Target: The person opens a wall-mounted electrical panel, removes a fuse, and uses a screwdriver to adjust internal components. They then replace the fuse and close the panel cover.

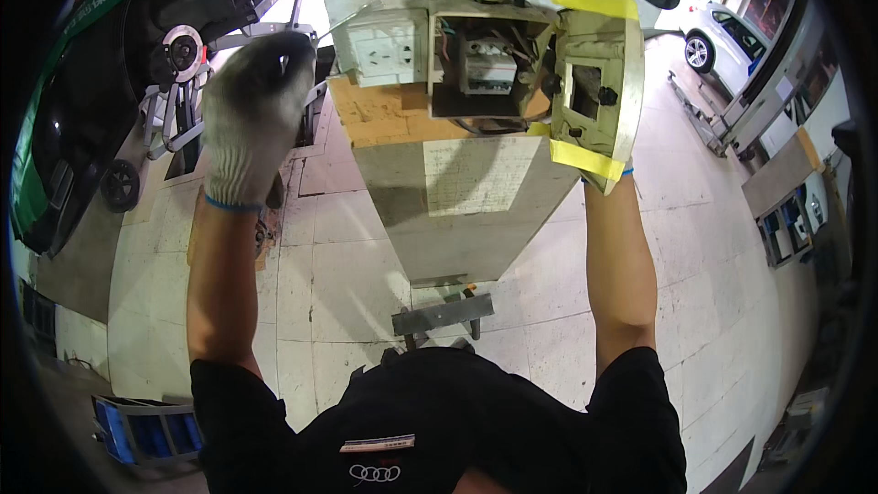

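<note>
My left hand [261, 101], in a white knit glove with grey patches, is raised and closed at the left of the wall socket [384, 53]. A thin metal shaft [349, 18] points up and right from its fingers, like that of a screwdriver; its handle is hidden in the glove. An open electrical box [490, 108] on the pillar shows wires and a grey switch block [487, 69]. To its right stands the swung-out cover [625, 82], beige with a square cutout, black knobs and yellow tape. My right hand is hidden behind this cover; only the wrist [608, 178] shows below.
The pillar [393, 192] bears a printed sheet [480, 177] and an orange-brown band. A dark car with its brake disc [183, 53] exposed stands at the left. A white car [722, 41] is at the far right. A dark metal bar [443, 316] lies low before me.
</note>
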`<state>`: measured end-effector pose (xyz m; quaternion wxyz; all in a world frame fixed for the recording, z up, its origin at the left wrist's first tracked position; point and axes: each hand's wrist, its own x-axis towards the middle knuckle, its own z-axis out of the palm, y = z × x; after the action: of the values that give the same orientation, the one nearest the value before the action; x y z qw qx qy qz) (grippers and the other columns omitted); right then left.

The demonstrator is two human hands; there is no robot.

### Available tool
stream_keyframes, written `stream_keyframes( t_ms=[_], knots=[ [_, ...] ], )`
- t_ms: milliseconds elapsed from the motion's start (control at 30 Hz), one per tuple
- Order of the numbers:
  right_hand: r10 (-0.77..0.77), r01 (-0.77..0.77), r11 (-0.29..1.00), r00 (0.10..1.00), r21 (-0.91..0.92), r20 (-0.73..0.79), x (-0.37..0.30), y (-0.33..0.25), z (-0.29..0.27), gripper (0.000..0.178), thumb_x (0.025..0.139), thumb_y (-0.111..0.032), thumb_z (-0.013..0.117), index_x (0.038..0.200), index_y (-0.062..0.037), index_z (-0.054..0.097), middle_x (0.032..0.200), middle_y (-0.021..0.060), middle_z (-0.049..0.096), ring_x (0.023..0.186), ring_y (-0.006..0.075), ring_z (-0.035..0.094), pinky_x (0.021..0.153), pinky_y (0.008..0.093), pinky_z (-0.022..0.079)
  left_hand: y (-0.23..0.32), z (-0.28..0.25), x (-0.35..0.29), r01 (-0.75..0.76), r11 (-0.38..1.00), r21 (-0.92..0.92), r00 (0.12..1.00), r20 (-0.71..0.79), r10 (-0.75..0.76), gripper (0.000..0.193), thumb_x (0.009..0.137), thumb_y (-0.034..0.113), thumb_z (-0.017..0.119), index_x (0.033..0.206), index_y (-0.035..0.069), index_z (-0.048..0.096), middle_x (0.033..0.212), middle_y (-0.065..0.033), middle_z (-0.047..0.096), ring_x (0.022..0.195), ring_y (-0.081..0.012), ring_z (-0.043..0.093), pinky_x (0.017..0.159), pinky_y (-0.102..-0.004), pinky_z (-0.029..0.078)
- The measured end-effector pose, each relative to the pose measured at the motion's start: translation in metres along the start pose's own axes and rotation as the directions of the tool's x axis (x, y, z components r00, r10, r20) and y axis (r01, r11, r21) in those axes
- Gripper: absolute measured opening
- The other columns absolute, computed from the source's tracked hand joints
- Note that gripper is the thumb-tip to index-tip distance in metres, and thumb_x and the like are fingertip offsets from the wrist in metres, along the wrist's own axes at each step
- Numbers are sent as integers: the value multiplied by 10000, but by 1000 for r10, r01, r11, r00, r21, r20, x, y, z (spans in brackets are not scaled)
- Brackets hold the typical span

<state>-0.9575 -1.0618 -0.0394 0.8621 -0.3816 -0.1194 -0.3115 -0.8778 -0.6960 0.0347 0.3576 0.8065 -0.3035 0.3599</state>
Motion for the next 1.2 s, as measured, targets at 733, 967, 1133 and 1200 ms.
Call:
stream_keyframes(
  t_ms=[733, 967, 1133, 1200],
  knots=[
    [-282, 208, 895, 950, -395, -136, -14, 23, 38, 362, 978, -38, 670, 1336, 5, 631, 1211, 112, 710, 1037, 183, 678, 898, 313, 565, -26, 26, 80, -475, 831, 290, 824, 478, 305, 277, 1005, 182, 615, 1252, 126, 729, 1045, -164, 744, 956, -337, 727, 831, -399, 606],
    [-532, 409, 659, 847, -631, -7, -24, 56, 50, 376, 981, -140, 730, 1322, -18, 628, 1206, 88, 689, 1061, 161, 634, 923, 280, 518, -27, 19, 83, -374, 913, 160, 838, 480, 259, 409, 1017, 172, 595, 1421, 118, 607, 1267, -155, 708, 1119, -308, 706, 998, -372, 581],
    [-557, 429, 597, 830, -679, 34, -22, 62, 46, 424, 969, -118, 747, 1352, -7, 604, 1276, 90, 657, 1126, 170, 613, 974, 306, 517, -27, -7, 42, 145, 894, -425, 938, 346, 12, 360, 1027, 190, 621, 1327, -5, 663, 1271, -177, 716, 1146, -243, 701, 1035, -352, 558],
    [-593, 516, 608, 800, -603, 86, -21, 66, 45, 419, 974, -86, 728, 1362, 1, 596, 1308, 95, 641, 1149, 183, 609, 1009, 323, 515, -16, 3, 8, 398, 853, -337, 873, 426, -239, 407, 988, 254, 702, 1285, -24, 687, 1192, -194, 741, 1067, -224, 713, 988, -316, 548]
  ],
)
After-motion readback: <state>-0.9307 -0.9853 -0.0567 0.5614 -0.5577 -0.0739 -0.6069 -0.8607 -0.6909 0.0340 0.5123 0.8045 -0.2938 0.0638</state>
